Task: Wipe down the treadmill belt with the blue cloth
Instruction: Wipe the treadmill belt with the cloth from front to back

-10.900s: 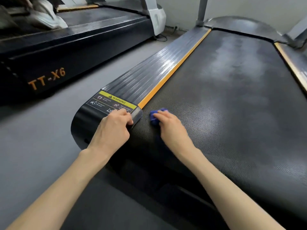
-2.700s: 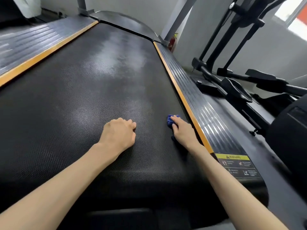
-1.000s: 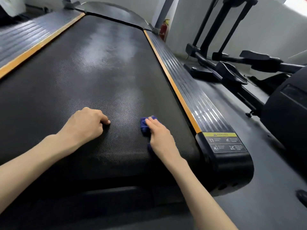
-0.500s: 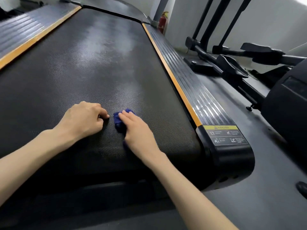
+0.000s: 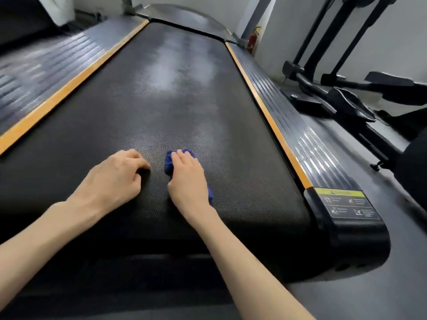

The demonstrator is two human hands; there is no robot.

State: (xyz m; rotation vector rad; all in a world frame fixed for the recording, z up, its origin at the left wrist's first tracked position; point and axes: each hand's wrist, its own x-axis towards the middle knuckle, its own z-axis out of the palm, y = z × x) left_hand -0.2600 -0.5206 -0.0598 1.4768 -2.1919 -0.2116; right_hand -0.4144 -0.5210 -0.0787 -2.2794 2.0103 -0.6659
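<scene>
The black textured treadmill belt fills the middle of the view, with paler hazy patches further up it. My right hand lies on top of the crumpled blue cloth and presses it onto the belt near the rear end; its fingers are laid fairly straight over the cloth. Blue cloth shows to the left of the fingers and at the right side of the palm. My left hand rests on the belt just left of the cloth, fingers curled under, holding nothing.
Orange strips and ribbed grey side rails border the belt on both sides. A yellow warning label sits on the right rear end cap. An elliptical machine stands to the right, and a red fire extinguisher by the far wall.
Over the last second my right hand slid the cloth leftward across the belt, from near the right rail to close beside my left hand. My left hand stayed in place.
</scene>
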